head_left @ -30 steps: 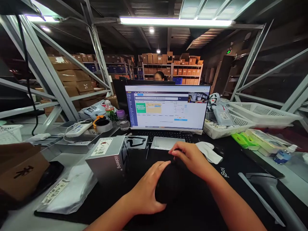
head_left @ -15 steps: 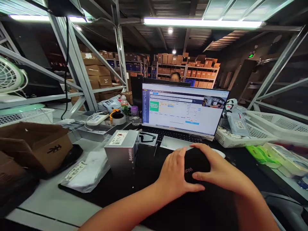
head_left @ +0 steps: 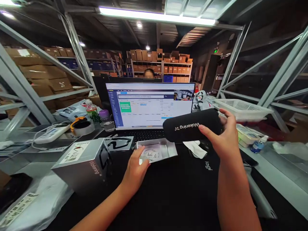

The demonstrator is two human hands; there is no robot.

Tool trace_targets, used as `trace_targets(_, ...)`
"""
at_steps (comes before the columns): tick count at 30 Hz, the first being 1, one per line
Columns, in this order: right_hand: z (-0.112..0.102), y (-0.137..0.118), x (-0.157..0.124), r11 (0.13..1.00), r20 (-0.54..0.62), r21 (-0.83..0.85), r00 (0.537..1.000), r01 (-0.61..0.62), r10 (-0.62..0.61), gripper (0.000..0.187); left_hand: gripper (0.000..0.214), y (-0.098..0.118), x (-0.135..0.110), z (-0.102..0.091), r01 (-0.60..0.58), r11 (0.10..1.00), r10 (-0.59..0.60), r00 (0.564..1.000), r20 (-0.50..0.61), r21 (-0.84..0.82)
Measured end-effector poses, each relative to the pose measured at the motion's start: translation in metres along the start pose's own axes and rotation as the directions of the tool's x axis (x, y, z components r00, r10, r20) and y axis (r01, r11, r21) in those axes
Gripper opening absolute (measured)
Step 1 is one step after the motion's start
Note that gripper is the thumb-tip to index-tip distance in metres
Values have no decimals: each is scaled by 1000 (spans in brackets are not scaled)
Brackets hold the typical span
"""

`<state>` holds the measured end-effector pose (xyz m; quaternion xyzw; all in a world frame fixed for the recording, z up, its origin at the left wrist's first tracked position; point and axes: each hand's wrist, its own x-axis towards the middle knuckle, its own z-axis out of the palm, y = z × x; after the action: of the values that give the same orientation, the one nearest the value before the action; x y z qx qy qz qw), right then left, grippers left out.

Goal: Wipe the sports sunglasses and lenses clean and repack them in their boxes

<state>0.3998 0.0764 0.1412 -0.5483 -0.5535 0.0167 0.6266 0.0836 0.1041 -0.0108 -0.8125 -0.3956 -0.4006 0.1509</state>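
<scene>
Your right hand (head_left: 222, 134) is closed around one end of a black, capsule-shaped soft case (head_left: 190, 125) printed "Wakening" in white, holding it up above the desk with your thumb across its front. Your left hand (head_left: 136, 170) is low and loosely spread, its fingertips at the near corner of a shallow silver-grey open tray (head_left: 167, 150) that holds a printed paper leaflet (head_left: 150, 155); they seem to touch it, though this angle makes that hard to judge. To your left stands a tall silver box (head_left: 81, 166) with a white label, on a black desk mat (head_left: 183, 195) printed "logi". A crumpled white cloth (head_left: 196, 149) lies just below the case, and a black keyboard (head_left: 146, 135) sits behind the tray, beneath a lit monitor (head_left: 149, 106).
</scene>
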Motion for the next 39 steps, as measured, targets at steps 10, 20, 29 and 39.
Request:
trace_targets(10, 3, -18, -20, 991, 348, 129, 937, -45, -3, 74, 11, 65, -63, -56, 179, 977, -177, 984, -34, 119)
trace_targets(20, 75, -32, -68, 995, 718, -96, 692, -10, 76, 62, 12, 79, -78, -57, 348, 933, -339, 935, -105, 88)
trace_targets(29, 99, -37, -88, 607, 818, -562, 485, 562, 309, 36, 30, 68, -79, -57, 411, 899, -383, 905, -186, 148)
trace_targets(39, 84, -27, -74, 686, 874, -487, 309, 541, 376, 12, 33, 62, -73, -64, 215, 955, -235, 969, 80, 203)
